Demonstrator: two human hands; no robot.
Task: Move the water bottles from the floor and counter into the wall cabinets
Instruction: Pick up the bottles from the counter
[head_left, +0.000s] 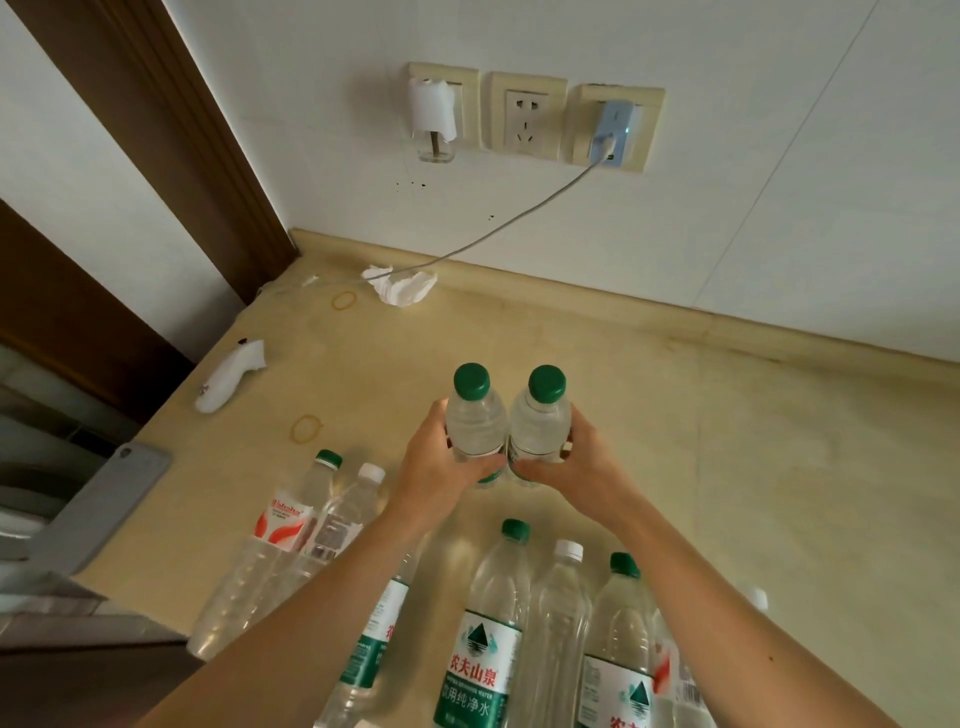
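We reach forward, both arms out: our left hand (441, 462) grips one green-capped bottle (475, 421), our right hand (566, 462) another (540, 423), side by side and touching above the beige counter (727, 467). More bottles (498, 623) stand nearer us. Sockets (527, 117) line the wall.
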